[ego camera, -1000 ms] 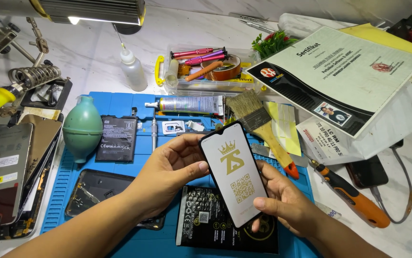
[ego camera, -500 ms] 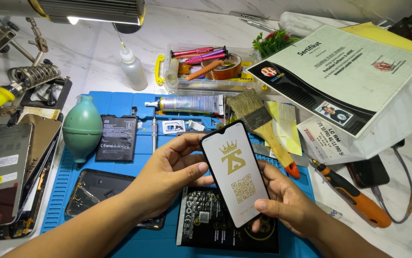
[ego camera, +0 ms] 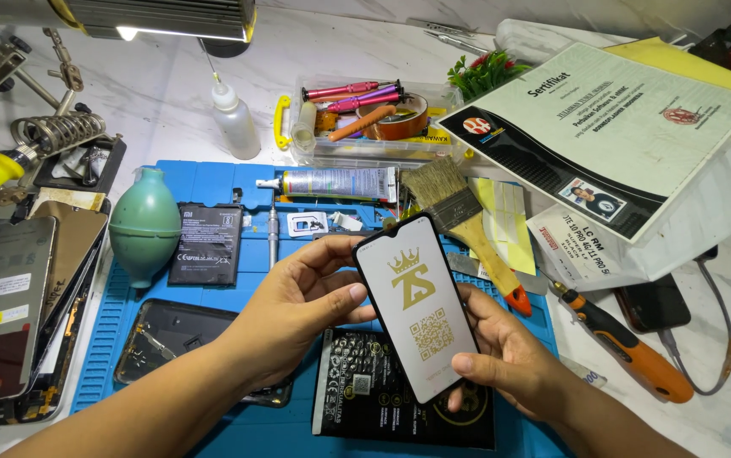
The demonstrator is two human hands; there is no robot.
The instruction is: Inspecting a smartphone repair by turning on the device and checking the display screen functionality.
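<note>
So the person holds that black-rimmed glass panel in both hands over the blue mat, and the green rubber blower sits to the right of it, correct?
Not quite. In the head view the green rubber blower sits to the left of the glass panel, not the right. Both the left hand and right hand do hold it over the blue mat.

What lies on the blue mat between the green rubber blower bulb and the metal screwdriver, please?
In the head view, a black phone battery lies flat between the green blower bulb and the screwdriver.
</note>
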